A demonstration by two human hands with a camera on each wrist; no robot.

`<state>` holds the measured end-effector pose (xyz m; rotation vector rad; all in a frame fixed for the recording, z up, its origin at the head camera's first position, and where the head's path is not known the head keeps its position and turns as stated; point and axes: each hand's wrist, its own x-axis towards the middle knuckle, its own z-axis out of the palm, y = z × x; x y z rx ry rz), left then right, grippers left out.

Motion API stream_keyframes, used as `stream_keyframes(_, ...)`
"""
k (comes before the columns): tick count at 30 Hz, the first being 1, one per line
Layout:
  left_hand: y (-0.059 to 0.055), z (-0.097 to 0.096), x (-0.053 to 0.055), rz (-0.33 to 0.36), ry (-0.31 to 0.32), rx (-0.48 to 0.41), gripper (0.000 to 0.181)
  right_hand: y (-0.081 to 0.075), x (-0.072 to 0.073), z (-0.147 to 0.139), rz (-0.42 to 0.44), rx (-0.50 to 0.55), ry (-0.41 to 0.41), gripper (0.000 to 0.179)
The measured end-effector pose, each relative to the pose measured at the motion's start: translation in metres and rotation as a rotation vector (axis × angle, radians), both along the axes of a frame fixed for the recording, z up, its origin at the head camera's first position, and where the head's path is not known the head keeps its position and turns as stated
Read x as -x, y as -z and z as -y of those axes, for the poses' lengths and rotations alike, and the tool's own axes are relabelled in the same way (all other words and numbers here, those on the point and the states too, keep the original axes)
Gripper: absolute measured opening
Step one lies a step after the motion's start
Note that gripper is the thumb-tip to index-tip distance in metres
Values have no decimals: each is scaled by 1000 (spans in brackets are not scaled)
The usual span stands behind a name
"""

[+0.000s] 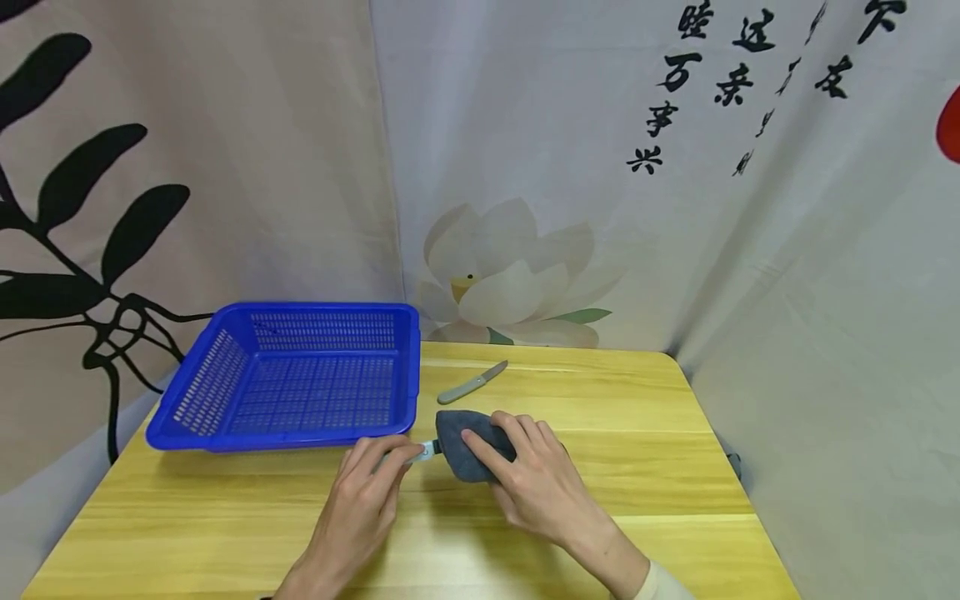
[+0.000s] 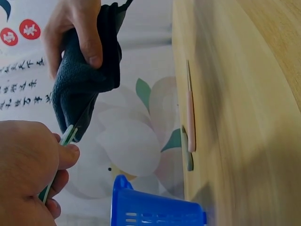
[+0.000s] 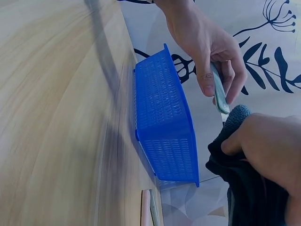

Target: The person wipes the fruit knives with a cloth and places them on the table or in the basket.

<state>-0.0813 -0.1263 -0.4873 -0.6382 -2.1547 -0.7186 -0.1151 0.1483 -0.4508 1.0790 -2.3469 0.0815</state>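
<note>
My left hand [image 1: 360, 492] pinches the pale green handle of a small knife [image 3: 218, 92], and a bit of metal shows where the handle meets the cloth. With my right hand [image 1: 536, 475] I grip a folded dark grey-blue cloth [image 1: 456, 437] wrapped around the knife's blade, which is hidden. Both hands are held above the table, in front of the blue basket. Beyond the cloth, a knife [image 1: 472, 383] lies on the tabletop. The left wrist view shows two handles there side by side, a pink handle [image 2: 191, 125] and a greenish handle [image 2: 189, 162].
A blue plastic basket [image 1: 322, 442] with perforated walls stands at the back left of the wooden table [image 1: 637, 467]. Printed curtains [image 1: 540, 150] hang behind the table and along its sides.
</note>
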Motion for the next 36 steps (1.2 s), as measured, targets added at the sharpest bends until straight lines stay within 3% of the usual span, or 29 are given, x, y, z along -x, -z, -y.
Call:
stream_keyframes(4,-1,0,-1,2,-22,-2,43,0,1,-2,9,-5,13,73)
stream_keyframes(6,-1,-1,-1,1,-31,-2,44,1,2,-4,16,-7,19,74)
stream_keyframes(14,-1,0,-2,-4,-35,-8,42,4,6,-14,49,-18,48,74)
stream_keyframes(27,-1,2,0,-10,-36,-13,42,3,10,-27,26,-29,96,74)
stream_keyframes(36,1,3,2,-14,-36,-16,36,-5,5,-25,27,21,53,79)
